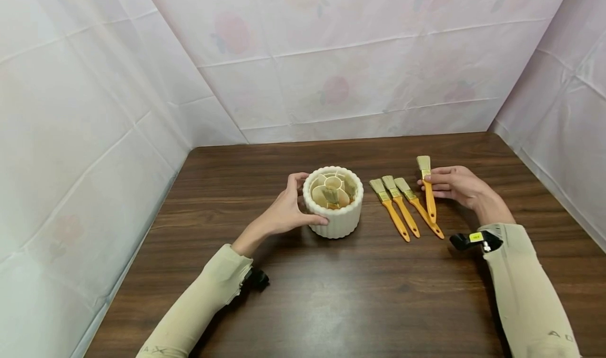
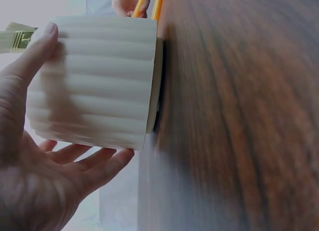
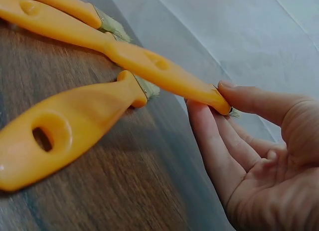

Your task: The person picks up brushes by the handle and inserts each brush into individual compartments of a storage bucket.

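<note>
A staged recording booth rather than a lived-in room. Dark wood-grain desk (image 1: 331, 295) boxed in on 3 sides by pale sheeting (image 1: 341, 58) with faint fruit prints and visible fold creases, hung like a backdrop. Small black cameras strapped at both wrists (image 1: 468, 239), over beige sleeves (image 1: 525, 295). Only props on the desk: 1 white ribbed holder (image 1: 333, 218) and 4 orange-handled brushes (image 1: 402, 211) laid out beside it. No furniture or household clutter in sight.
</note>
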